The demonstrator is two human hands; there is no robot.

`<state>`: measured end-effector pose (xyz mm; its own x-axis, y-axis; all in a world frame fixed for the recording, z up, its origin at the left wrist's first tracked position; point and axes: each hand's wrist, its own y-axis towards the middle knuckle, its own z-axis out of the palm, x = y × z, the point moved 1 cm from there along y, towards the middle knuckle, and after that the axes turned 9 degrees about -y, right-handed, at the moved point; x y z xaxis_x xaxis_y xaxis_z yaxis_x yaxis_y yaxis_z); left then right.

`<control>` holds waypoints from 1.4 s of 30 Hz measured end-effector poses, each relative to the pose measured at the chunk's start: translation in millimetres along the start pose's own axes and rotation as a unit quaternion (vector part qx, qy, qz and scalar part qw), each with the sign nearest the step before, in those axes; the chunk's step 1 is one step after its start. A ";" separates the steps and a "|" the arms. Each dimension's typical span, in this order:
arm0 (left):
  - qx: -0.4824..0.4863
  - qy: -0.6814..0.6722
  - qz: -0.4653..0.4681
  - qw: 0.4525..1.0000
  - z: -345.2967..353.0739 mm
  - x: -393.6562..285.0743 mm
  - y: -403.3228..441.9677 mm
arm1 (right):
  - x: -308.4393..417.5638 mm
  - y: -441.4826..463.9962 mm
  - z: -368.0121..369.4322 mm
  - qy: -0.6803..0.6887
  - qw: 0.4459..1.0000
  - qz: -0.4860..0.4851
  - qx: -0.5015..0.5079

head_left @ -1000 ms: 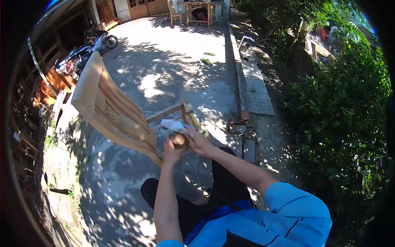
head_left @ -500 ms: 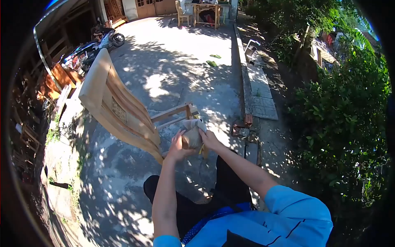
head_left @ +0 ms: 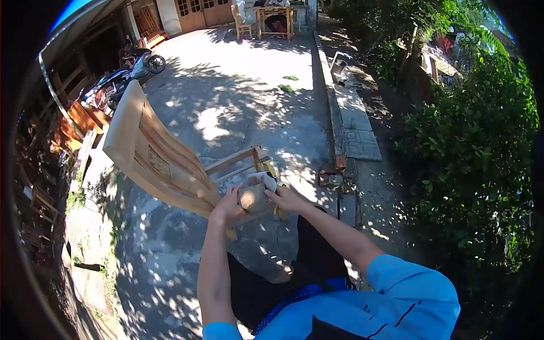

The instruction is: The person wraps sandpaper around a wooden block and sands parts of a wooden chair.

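Between my two hands is a bent, brown-and-pale sheet that looks like sandpaper (head_left: 253,197). My left hand (head_left: 228,207) grips its left side, fingers curled. On its right edge, my right hand (head_left: 285,199) pinches the sheet near a pale folded part. Just beyond and to the left stands a bare wooden chair (head_left: 126,122), its slatted, curved back leaning toward the upper left. The chair's seat frame (head_left: 232,161) is open, without a panel. My hands partly hide the near part of this frame.
A low kerb (head_left: 334,107) runs along the right of the concrete yard, with bricks (head_left: 340,162) beside it. Leafy bushes (head_left: 464,153) stand further right. A motorbike (head_left: 136,68) is parked back left. Another chair (head_left: 242,25) and a wooden table (head_left: 276,22) are far back.
My hands and the sheet have shifted slightly left, and the sheet's brown face now shows more to me. The whole view has shifted slightly.
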<state>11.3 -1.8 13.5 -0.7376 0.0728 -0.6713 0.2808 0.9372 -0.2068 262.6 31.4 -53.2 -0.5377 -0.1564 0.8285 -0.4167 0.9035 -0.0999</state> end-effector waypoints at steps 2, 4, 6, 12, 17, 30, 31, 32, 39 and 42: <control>0.006 0.008 -0.008 1.000 -4.8 -6.2 -1.4 | 1.7 -2.9 0.1 0.032 0.999 -0.039 -0.001; 0.018 -0.009 -0.010 1.000 -5.0 -2.5 1.9 | 3.3 -5.2 0.0 0.037 0.997 -0.061 -0.015; -0.001 -0.031 0.003 1.000 -1.7 4.0 5.0 | 5.6 -6.7 -1.1 0.035 0.997 -0.064 -0.015; -0.076 -0.083 0.009 0.994 4.4 11.4 5.5 | 31.9 -21.4 -20.4 0.036 0.998 -0.044 0.001; -0.074 0.009 -0.001 0.997 18.3 26.9 16.8 | 36.7 -24.1 -19.9 -0.016 0.998 -0.044 -0.041; -0.024 -0.136 0.030 0.990 -9.9 17.7 8.8 | 18.9 -10.6 -19.8 0.077 0.981 -0.177 -0.029; -0.024 -0.144 0.020 0.989 -10.5 19.8 11.9 | 14.7 -7.6 -17.5 0.083 0.983 -0.160 -0.031; -0.023 -0.152 0.011 0.988 -10.6 22.4 13.6 | 10.3 -5.2 -15.0 0.085 0.986 -0.141 -0.035; -0.091 -0.060 0.077 0.991 23.2 21.0 11.1 | -1.9 1.1 -10.3 0.102 0.994 -0.028 -0.036; -0.146 -0.016 0.024 0.989 27.1 -21.7 -1.6 | -7.9 2.0 -9.7 0.107 0.993 0.050 0.004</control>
<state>43.6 -14.1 9.2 -0.7067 0.1142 -0.6982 0.1229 0.9917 0.0377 273.1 38.3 -54.6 -0.4087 0.0222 0.9124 -0.3753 0.9072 -0.1902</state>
